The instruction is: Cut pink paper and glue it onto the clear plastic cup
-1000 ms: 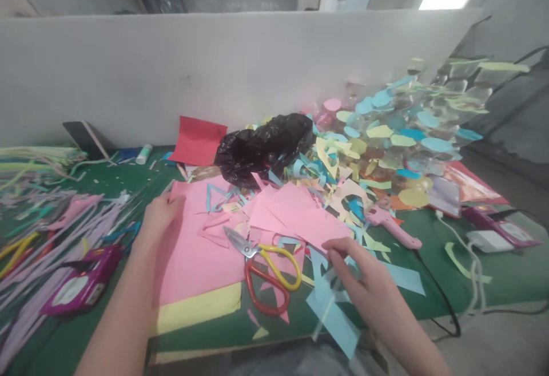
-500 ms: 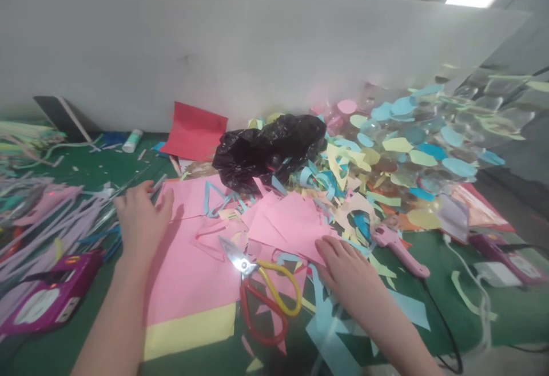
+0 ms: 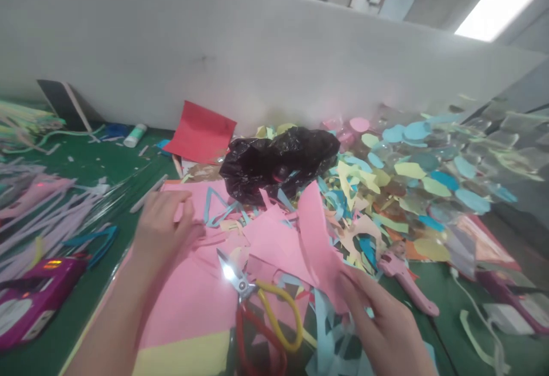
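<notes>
My left hand (image 3: 165,233) rests over the large pink sheets (image 3: 184,301) at the left, its fingers bent and partly blurred near some pink strips. A piece of pink paper (image 3: 318,238) stands lifted and curved, its lower right edge pinched in my right hand (image 3: 377,313). Flat between the hands lie other pink pieces (image 3: 274,238). Scissors (image 3: 243,287) with one yellow and one red handle lie in front of them, blades pointing away to the left. Yellow paper (image 3: 184,356) shows under the near edge of the pink sheets.
Behind the paper sit a black plastic bag (image 3: 278,161) and a red sheet (image 3: 203,133). Coloured scraps and cut shapes pile up at the right, beside a pink glue gun (image 3: 407,284). A purple device (image 3: 40,301) and pale strips (image 3: 55,216) lie at the left.
My right hand has taken hold of a pink piece and raised it off the others. My left hand has moved right, over the pink paper. The view has shifted slightly.
</notes>
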